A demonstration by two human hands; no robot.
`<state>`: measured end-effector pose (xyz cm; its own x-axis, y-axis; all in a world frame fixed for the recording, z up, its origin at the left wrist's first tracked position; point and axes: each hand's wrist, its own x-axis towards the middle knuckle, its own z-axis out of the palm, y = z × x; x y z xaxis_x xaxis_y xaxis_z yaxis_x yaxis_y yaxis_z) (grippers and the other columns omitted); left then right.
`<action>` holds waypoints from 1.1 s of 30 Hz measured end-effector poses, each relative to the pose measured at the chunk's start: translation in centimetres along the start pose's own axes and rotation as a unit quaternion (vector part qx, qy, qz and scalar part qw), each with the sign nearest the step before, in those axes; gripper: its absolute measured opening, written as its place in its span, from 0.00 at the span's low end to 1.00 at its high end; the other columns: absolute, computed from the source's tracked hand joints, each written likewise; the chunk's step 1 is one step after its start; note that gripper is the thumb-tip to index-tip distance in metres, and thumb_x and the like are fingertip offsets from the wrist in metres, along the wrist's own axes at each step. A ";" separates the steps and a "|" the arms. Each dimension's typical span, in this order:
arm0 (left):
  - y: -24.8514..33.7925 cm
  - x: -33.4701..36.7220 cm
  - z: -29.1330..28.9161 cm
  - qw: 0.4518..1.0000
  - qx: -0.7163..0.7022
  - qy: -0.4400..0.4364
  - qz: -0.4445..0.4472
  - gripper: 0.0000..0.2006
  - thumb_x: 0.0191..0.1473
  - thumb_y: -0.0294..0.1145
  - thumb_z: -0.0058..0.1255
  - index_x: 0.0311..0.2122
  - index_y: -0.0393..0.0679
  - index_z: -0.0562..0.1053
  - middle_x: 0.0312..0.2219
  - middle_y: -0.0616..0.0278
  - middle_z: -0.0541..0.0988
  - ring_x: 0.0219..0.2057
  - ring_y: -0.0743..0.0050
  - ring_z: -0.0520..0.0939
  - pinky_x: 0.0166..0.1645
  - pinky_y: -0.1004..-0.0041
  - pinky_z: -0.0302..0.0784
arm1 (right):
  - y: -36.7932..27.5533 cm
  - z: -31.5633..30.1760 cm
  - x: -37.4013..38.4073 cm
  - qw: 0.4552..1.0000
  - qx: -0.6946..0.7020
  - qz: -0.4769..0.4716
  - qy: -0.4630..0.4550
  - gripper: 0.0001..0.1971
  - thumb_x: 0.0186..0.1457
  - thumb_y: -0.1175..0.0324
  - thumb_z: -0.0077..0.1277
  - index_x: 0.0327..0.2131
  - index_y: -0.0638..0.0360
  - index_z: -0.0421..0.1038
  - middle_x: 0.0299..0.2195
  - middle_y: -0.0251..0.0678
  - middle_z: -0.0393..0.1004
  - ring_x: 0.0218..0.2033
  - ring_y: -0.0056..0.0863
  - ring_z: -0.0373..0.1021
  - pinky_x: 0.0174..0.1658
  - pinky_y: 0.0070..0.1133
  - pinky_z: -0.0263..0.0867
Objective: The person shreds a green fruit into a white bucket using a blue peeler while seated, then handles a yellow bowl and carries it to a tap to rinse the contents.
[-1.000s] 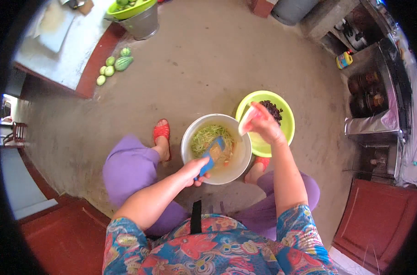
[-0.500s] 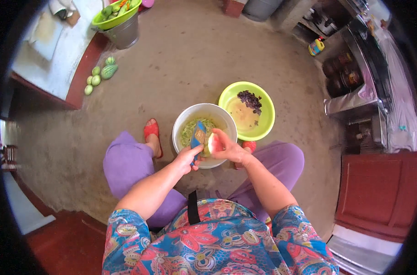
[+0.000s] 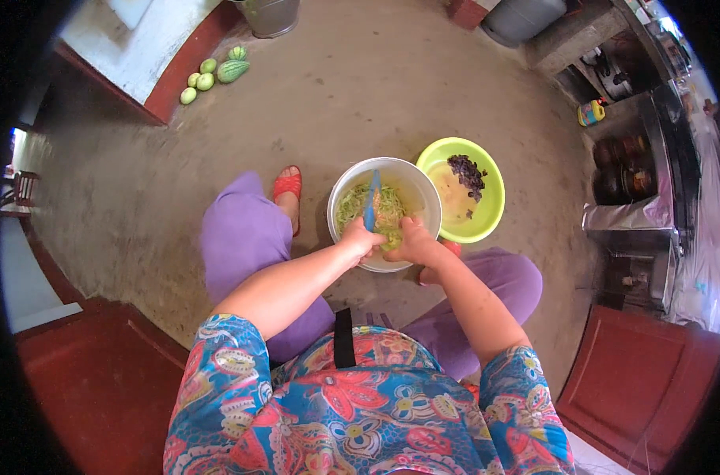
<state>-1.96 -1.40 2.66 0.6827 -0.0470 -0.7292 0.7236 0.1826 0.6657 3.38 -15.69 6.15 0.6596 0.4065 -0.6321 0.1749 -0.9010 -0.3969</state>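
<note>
My left hand (image 3: 361, 240) is closed around the lower end of a blue grater (image 3: 371, 207), which tilts over a white bucket (image 3: 335, 184). Pale green shreds (image 3: 350, 209) lie inside the bucket. Beside it, my right hand (image 3: 415, 240) grips a green-rinded melon piece (image 3: 392, 237) close to the grater's lower part. The fingers cover most of that piece, so whether it touches the grater is hard to tell.
A lime-green basin (image 3: 496, 198) with dark purple-brown bits (image 3: 467, 174) stands right of the bucket. Several small melons (image 3: 206, 81) lie by the left wall. A yellow bottle (image 3: 590, 113) and dark jars (image 3: 619, 182) are at the right. My feet in red slippers (image 3: 289, 186) flank the bucket.
My right hand has turned the melon piece over, hiding its red flesh, and lowered it toward the bucket. The grater has tilted down, and the whole view has shifted.
</note>
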 end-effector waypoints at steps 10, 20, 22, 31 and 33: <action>-0.4 0.6 -1.8 0.997 0.006 -0.008 -0.072 0.10 0.50 0.31 0.35 0.39 0.46 0.61 0.19 0.59 0.69 0.09 0.80 0.62 0.10 0.76 0.54 | 2.1 0.9 0.1 0.968 0.003 -0.153 0.201 0.37 0.30 0.61 0.61 0.47 0.61 0.58 0.41 0.53 0.59 0.44 0.48 0.60 0.47 0.31 0.61; -0.3 -0.8 -2.6 0.994 0.093 -0.016 -0.053 0.09 0.48 0.28 0.37 0.37 0.43 0.62 0.17 0.61 0.69 0.09 0.81 0.64 0.10 0.78 0.56 | 2.0 2.7 3.3 0.954 -0.022 -0.149 0.260 0.31 0.31 0.62 0.59 0.45 0.53 0.63 0.40 0.52 0.57 0.38 0.52 0.61 0.40 0.37 0.63; 0.0 -0.4 -2.9 0.993 0.103 -0.010 -0.049 0.09 0.48 0.28 0.38 0.37 0.43 0.63 0.16 0.61 0.70 0.08 0.81 0.64 0.10 0.78 0.56 | 0.9 3.6 1.7 0.943 -0.025 -0.207 0.259 0.30 0.32 0.61 0.58 0.45 0.52 0.63 0.39 0.52 0.58 0.37 0.52 0.62 0.41 0.37 0.63; -0.4 -1.8 -3.2 0.994 0.094 -0.025 -0.049 0.09 0.48 0.26 0.38 0.37 0.42 0.64 0.16 0.61 0.69 0.08 0.81 0.64 0.10 0.79 0.55 | 1.7 3.7 3.0 0.961 -0.030 -0.147 0.232 0.32 0.33 0.59 0.59 0.47 0.52 0.62 0.39 0.53 0.58 0.37 0.52 0.63 0.42 0.38 0.63; -0.4 -1.2 -3.7 0.994 0.095 -0.028 -0.050 0.09 0.47 0.27 0.38 0.36 0.42 0.65 0.16 0.62 0.69 0.09 0.81 0.65 0.10 0.79 0.56 | -0.1 4.2 1.2 0.949 -0.073 -0.190 0.241 0.33 0.33 0.59 0.59 0.48 0.51 0.61 0.39 0.52 0.57 0.37 0.52 0.63 0.41 0.37 0.63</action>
<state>-3.44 2.21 2.74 0.6070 -0.1112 -0.7869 0.7908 -0.0142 0.6120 1.08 -14.52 2.60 0.7806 0.6212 -0.0696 0.5432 -0.7292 -0.4161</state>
